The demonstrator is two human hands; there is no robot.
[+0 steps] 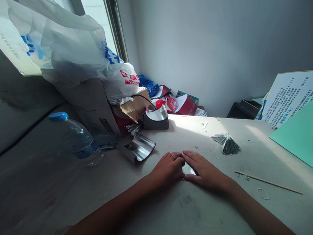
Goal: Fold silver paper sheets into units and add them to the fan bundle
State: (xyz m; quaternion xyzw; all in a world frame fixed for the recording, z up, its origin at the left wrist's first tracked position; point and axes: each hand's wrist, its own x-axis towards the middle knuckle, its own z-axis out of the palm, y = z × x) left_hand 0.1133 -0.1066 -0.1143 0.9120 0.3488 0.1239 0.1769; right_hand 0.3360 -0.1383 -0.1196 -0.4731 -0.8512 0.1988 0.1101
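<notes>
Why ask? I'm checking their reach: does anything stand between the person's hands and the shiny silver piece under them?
Nothing visible does. The left hand and right hand already touch the shiny silver piece, which lies between them, partly covered by both.

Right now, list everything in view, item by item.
table: one, off-white, below everything
plastic bag: one, white, upper left
cardboard box: one, brown, under bag
water bottle: one, clear, table left
front foil stack: one, silver, beside bottle
rear foil stack: one, silver, back edge
foil fan: one, silver, table right
wooden stick: one, tan, right
green card: one, green, far right
printed notice: one, white, behind card
foil piece: one, silver, under hands
left hand: one, bare, touching foil piece
right hand: one, bare, over foil piece
</notes>
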